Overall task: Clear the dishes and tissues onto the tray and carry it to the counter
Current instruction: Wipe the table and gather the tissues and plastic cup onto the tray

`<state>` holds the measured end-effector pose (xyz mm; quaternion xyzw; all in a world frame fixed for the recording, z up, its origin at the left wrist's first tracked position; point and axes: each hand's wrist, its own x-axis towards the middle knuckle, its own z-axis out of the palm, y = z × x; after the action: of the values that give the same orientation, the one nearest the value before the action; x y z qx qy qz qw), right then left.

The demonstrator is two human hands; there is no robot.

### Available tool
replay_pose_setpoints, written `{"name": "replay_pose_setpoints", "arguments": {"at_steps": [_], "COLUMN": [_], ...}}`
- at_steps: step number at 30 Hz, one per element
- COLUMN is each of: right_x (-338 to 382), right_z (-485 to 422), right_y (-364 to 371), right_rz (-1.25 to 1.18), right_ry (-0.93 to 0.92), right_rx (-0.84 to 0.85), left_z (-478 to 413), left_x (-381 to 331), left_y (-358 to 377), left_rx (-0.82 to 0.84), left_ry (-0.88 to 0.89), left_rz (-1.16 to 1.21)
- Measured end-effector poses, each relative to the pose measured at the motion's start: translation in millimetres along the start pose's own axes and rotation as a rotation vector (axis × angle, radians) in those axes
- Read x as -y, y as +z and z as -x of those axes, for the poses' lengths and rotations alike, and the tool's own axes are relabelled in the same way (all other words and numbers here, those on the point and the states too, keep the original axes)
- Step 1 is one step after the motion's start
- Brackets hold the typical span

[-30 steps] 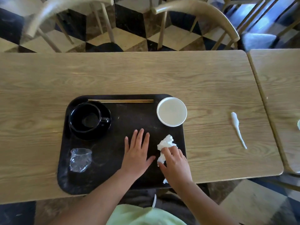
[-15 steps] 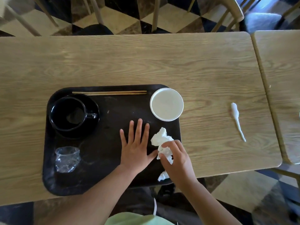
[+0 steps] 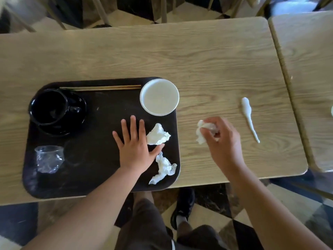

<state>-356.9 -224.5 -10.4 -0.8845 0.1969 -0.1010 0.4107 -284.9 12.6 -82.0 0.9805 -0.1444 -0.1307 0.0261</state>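
A black tray lies on the wooden table. On it stand a black cup on a saucer, chopsticks, a white bowl and a crumpled clear plastic cup. Two crumpled tissues rest at the tray's right side. My left hand presses flat on the tray, fingers spread, beside them. My right hand hovers over the table right of the tray, shut on a crumpled tissue. A twisted white tissue lies on the table further right.
A second wooden table adjoins on the right with a narrow gap between. Wooden chair legs stand beyond the far edge. The tray's near edge overhangs the table front, above my legs and a black shoe.
My right hand has left the tray and moved right over the bare table, with a crumpled tissue in its fingers. Two tissues now lie uncovered on the tray. The left hand stays flat.
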Motion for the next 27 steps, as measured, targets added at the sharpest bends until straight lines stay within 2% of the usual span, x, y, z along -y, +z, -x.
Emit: {"name": "replay_pose_setpoints", "arguments": {"at_steps": [5,8,16,21,27], "right_x": [-53,-77,-126,-130,-125], "right_z": [-41,-67,-151,-165,-120], "right_y": [-50,-69,-72,-59,-42], "right_rz": [0.197,0.195,0.338,0.409,0.412], "right_ry": [0.002,0.066,0.151,0.117,-0.060], "right_rx": [-0.085,-0.116,-0.154,-0.168,-0.151], "left_z": [0,-1,-1,-3,-3], "left_x": [-1,-2,-2,-3,-3], "left_y": [2,2,7,7,5], "left_rx": [-0.029,-0.029,-0.048,-0.055,-0.043], "left_ry": [-0.023,-0.027,-0.041,-0.045,-0.042], "left_rz": [-0.005,-0.022,-0.019,-0.009,-0.013]}}
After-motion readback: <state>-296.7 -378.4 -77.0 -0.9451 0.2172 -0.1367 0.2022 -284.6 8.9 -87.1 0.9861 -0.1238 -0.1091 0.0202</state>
